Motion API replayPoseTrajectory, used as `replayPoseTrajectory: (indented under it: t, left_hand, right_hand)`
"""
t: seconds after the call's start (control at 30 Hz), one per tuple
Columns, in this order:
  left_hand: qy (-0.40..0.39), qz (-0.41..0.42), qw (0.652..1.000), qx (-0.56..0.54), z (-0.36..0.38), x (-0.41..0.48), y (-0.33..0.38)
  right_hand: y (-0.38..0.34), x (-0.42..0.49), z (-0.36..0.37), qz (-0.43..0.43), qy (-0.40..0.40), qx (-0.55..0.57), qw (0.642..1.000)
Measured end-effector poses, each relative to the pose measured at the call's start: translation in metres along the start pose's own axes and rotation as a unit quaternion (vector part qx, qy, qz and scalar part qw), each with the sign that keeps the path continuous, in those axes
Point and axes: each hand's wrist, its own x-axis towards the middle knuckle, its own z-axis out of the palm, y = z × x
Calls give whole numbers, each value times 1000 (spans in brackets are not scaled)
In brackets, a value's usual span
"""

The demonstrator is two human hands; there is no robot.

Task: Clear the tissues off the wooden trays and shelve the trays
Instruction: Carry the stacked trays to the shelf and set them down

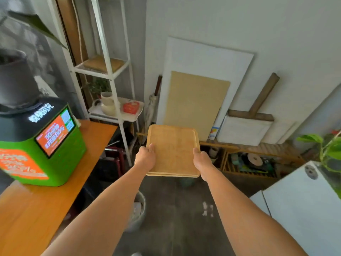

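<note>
Shelf unit: white metal frame, upper left of frame.
Wooden trays: two stacked, bare, held level at frame centre, above floor.
Left hand: clasping stack's left edge.
Right hand: clasping right edge.

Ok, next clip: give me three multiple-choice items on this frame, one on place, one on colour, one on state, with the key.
1. Where are the wooden trays?
A. on the orange table
B. held in the air between both hands
C. on the white shelf

2. What colour is the body of the machine on the table?
A. green
B. blue
C. yellow

3. What lies on the top tray?
A. tissues
B. a cup
C. nothing

Key: 1 B, the left hand and right hand grip opposite edges; 2 A, its sides are green; 3 C, its surface is bare.
</note>
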Motion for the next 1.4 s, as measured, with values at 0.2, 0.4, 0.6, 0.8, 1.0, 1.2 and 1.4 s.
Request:
replayPoseTrajectory:
  t: [0.2,0.4,0.6,0.8,1.0,1.2,1.4]
  left_hand:
    - [1,-18,1000,2,-27,86,40]
    - [36,-43,998,-6,-42,172,69]
    - [93,-59,993,-51,-42,276,123]
    - [155,-50,982,-94,-61,361,214]
    - [233,-56,966,-97,-100,413,267]
    - [305,-68,944,-111,-147,462,294]
    - [345,-86,924,-139,-184,505,294]
  right_hand:
    - [-69,77,27,-15,-41,-2,999]
    - [-131,165,57,-33,-82,6,996]
    - [-214,279,71,-71,-123,-4,990]
    - [-331,384,59,-124,-159,-27,979]
    - [-427,433,79,-197,-177,-43,963]
    - [-501,461,118,-212,-227,-26,950]
    - [-570,484,167,-259,-238,-77,933]
